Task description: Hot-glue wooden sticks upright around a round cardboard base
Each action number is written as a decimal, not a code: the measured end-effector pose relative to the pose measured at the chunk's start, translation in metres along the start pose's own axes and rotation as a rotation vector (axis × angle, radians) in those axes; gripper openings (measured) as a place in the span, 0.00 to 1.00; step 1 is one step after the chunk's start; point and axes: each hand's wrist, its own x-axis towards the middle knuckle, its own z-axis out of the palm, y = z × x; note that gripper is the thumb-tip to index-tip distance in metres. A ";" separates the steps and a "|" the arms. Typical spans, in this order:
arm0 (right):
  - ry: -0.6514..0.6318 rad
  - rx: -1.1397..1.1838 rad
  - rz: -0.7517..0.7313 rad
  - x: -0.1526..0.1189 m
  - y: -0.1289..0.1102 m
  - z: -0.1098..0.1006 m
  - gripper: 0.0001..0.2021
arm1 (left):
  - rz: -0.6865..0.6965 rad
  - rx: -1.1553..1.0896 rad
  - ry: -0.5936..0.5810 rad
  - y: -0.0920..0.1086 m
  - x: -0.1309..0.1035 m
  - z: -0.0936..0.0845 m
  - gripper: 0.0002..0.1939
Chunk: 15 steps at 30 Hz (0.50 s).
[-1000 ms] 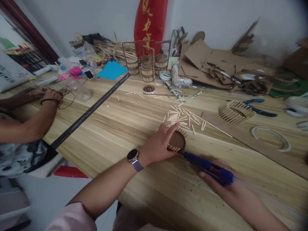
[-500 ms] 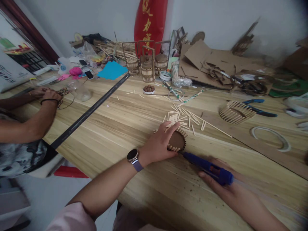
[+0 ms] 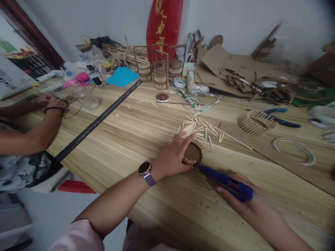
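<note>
Over the table (image 3: 117,139), the right hand's (image 3: 242,208) fingers curl around the blue gun (image 3: 220,179), which points to ten o'clock. Just beyond its tip is the basket (image 3: 193,152), steadied by the left hand (image 3: 171,157), half open, thumb and fingers spread around it. It looks light and stiff but fragile; best held low, off the pegs (image 3: 191,161). Loose sticks (image 3: 190,129) lie at its twelve o'clock.

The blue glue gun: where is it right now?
In the head view, the blue glue gun is in the lower half, right of centre, in the right hand, its tip close to the round brown base held by the left hand.
</note>
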 end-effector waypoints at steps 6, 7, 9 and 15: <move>0.050 -0.008 -0.009 -0.004 0.006 0.004 0.13 | 0.000 0.021 0.005 0.000 0.000 0.000 0.57; 0.059 -0.008 -0.004 -0.004 0.006 0.005 0.13 | -0.002 0.020 0.004 0.001 0.000 0.000 0.57; 0.046 -0.007 -0.002 -0.005 0.007 0.005 0.13 | -0.007 0.021 0.002 0.001 0.000 0.000 0.58; 0.030 0.008 0.006 -0.004 0.005 0.004 0.12 | -0.018 0.032 -0.003 0.001 -0.001 0.000 0.56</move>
